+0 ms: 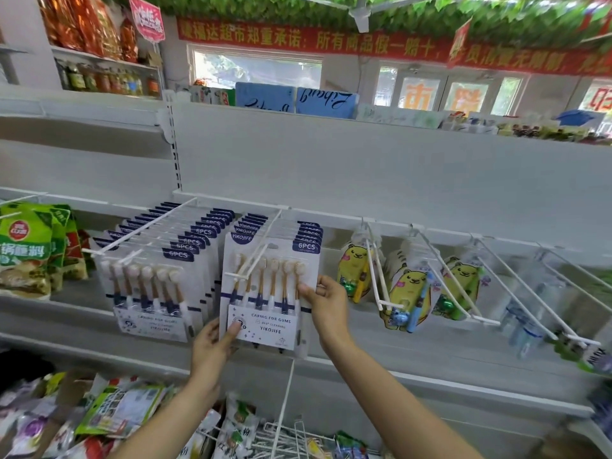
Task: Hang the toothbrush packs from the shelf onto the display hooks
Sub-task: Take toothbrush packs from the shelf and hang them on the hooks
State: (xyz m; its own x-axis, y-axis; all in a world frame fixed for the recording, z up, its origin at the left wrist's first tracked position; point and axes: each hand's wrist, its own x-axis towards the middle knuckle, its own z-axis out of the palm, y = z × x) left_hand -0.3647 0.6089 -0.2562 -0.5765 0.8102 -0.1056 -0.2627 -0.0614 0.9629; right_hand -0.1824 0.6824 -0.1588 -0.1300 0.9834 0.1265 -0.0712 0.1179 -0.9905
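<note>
Hooks look mostly full w/ toothbrush packs already. Left hand & right hand pinch the front one's edges, prob almost done.

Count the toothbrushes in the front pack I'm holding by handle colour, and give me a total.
Front toothbrush pack, held by the left hand and the right hand, labelled 6PCS:
Tan-handled brushes: 3
Navy-handled brushes: 3
Total: 6
</note>
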